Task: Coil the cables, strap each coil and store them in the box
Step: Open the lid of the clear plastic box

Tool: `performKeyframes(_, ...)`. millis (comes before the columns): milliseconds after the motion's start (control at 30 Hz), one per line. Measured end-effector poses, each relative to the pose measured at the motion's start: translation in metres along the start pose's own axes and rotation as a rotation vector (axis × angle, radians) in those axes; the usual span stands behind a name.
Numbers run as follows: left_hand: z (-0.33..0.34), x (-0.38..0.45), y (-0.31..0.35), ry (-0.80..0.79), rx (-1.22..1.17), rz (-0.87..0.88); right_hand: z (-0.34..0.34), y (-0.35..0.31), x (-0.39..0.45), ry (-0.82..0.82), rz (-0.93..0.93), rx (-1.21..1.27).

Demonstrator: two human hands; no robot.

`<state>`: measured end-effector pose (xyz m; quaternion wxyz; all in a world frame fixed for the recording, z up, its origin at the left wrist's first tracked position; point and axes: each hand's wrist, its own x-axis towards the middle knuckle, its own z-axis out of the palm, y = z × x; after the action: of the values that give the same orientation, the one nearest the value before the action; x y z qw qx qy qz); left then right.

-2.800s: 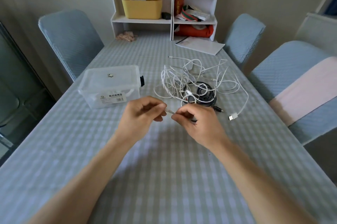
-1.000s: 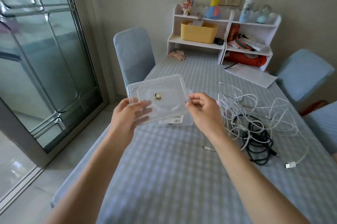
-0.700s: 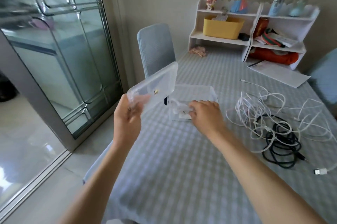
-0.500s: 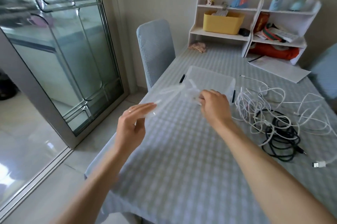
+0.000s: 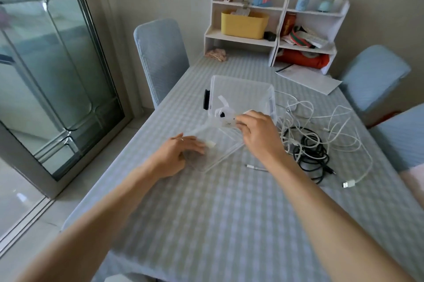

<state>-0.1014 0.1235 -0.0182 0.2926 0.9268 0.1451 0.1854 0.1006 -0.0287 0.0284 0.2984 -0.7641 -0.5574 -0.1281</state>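
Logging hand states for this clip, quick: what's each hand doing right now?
Left hand: open, fingers resting flat on the clear lid.
Right hand: pinching something small and pale by the box.

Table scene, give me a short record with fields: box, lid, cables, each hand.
box: clear box, open, on the table
lid: clear lid, lying flat in front of the box
cables: white cables and black cable, tangled and loose, right of the box
left hand: left hand rests flat on the lid
right hand: right hand pinches white straps at the box's near edge
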Motion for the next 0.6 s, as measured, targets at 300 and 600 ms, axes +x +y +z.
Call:
performKeyframes(300, -0.036, 0.023, 0.049, 0.443, -0.729, -0.441, 0.003, -0.005, -0.016, -0.033, -0.113, 0.007)
performKeyframes(600, -0.044, 0.045, 0.055, 0.412, -0.698, -0.554, -0.001, -0.008, -0.025, 0.097, -0.111, 0.140)
